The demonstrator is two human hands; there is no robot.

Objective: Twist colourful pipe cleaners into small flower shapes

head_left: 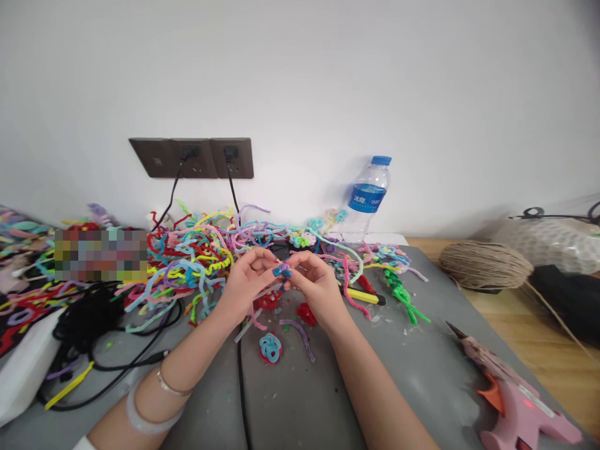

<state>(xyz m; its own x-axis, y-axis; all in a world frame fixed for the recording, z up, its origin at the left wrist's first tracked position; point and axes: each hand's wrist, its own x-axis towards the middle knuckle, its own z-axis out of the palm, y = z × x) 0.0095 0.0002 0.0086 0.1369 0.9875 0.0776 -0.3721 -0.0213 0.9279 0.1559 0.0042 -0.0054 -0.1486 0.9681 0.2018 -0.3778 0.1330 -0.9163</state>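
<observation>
Both my hands meet over the middle of the grey table, pinching a small purple pipe-cleaner piece (283, 267) between thumbs and fingers. My left hand (249, 282) is closed on it from the left, and my right hand (313, 282) from the right. Fingers hide part of its shape. Just below lies a blue and red pipe-cleaner flower (270, 347). Beside that flower is a loose purple pipe cleaner (300, 337). Red curled pieces (307, 314) sit near my right wrist. A translucent glue stick (249, 326) lies below my left hand.
A tangle of coloured pipe cleaners (187, 250) spreads along the wall. A plastic bottle (368, 199) stands behind. At right are a pink glue gun (515, 394), a twine ball (485, 264) and a yellow cutter (359, 294). A black cable (241, 387) crosses the table.
</observation>
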